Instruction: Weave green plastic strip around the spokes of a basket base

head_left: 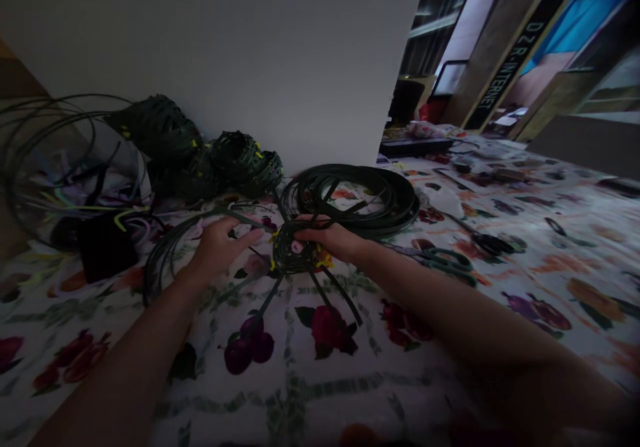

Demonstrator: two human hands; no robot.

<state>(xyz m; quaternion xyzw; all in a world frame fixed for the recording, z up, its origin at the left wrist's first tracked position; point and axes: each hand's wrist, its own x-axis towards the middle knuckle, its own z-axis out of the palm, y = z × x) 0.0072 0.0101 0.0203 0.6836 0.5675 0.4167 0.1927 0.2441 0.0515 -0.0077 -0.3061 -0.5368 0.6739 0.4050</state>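
A small, partly woven basket (pixel 295 250) of dark green strips, with yellow bits at its sides, stands on the tablecloth. Loose strip ends (pixel 325 290) stick out from it toward me. My right hand (pixel 333 237) pinches its far right rim, the fingers partly hidden behind the weave. To the left of the basket is my left hand (pixel 217 247), its thumb apart from its fingers. A long dark strip (pixel 200 219) curves from the left past those fingertips to the basket; I see no firm grip on it.
Behind the basket lies a coil of dark strip (pixel 395 200). Several woven green baskets (pixel 160 130) lean by the white wall at the back left, near a clear bag of coloured strips (pixel 105 180). Green-handled scissors (pixel 447 260) and a black-handled tool (pixel 493 242) lie right.
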